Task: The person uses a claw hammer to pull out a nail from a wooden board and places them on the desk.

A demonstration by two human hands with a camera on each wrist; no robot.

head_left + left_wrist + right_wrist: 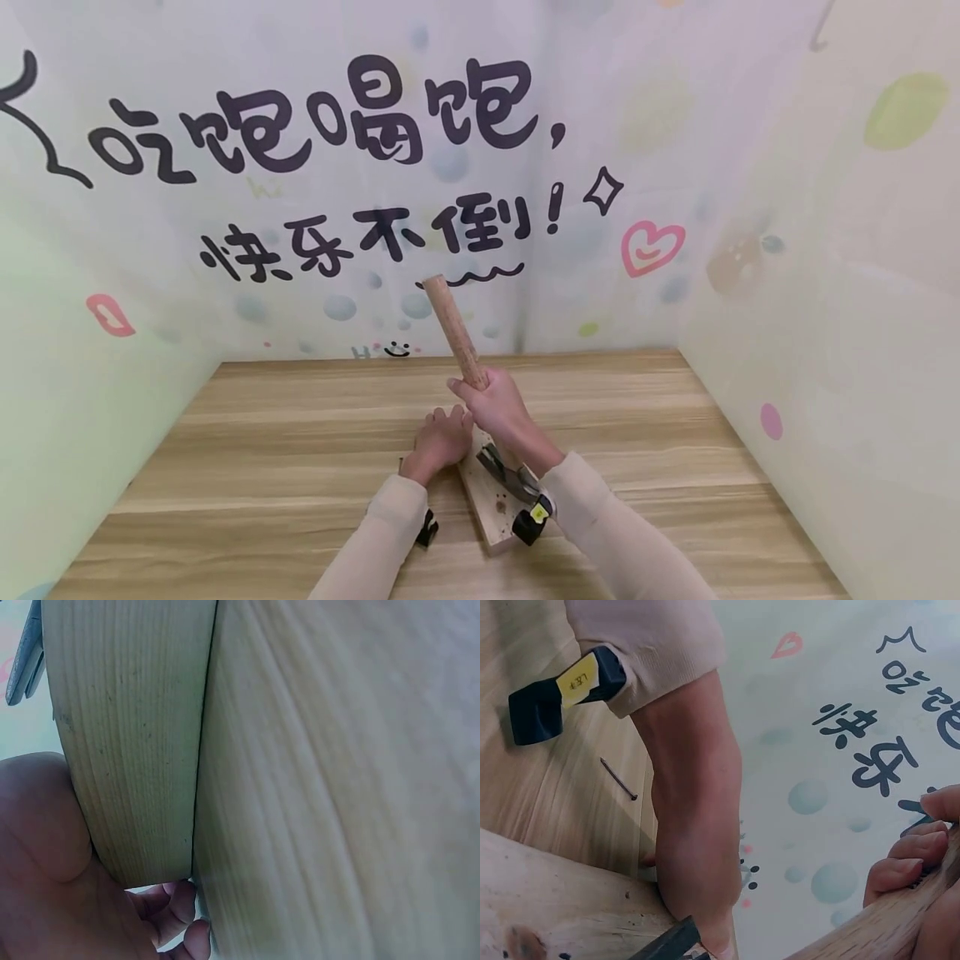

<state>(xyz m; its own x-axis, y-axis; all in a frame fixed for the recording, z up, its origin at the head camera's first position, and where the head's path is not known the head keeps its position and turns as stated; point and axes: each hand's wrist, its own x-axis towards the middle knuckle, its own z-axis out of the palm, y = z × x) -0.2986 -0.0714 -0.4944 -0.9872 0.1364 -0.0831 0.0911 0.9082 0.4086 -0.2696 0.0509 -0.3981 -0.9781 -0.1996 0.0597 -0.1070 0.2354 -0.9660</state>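
Note:
My right hand (498, 408) grips the wooden handle of a claw hammer (452, 321). The handle slants up and away, and the metal head lies under my right forearm, over a pale wooden block (483, 510). In the right wrist view, the dark claw (667, 941) is close above the block; I cannot tell whether it touches. My left hand (444, 437) holds the block's far end, and the left wrist view shows its fingers (178, 904) curled round that end. Dark specks and a knot mark the block's top.
On the wooden table (285, 442) a loose nail (619, 778) lies left of the block, beyond my left forearm. Printed white walls (600, 292) enclose the table at the back and both sides. Each wrist wears a black camera mount (531, 523).

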